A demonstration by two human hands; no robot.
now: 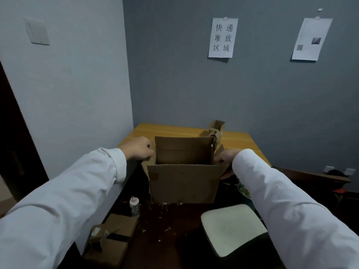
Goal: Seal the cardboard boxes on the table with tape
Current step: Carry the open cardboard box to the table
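Two hands hold one open cardboard box (183, 183) in the middle of the frame. The left hand (138, 147), coming in from the lower left in a white sleeve (64, 193), has its fingers curled over the box's left side flap at the top edge, gripping it. The right hand (226, 158), mostly hidden behind its own sleeve, clutches the right side flap; its thumb shows below the flap, against the box's right wall. The box stands upright with its top open, near and far flaps raised, dark inside. Whether its base rests on something or is held up cannot be told.

Behind it, toward the upper centre, a wooden table (174, 130) sits in the corner of the room, and a smaller opened box (216, 128) stands on its far part, just right of the big box's far flap. At the lower left of the frame a flatter carton (114, 233) lies on the dark floor, with a small bottle (134, 205) upright just above it. A pale stool seat (233, 228) sits at the lower right. Two paper sheets hang on the grey wall at the upper right, the left one (223, 37) printed with large characters.
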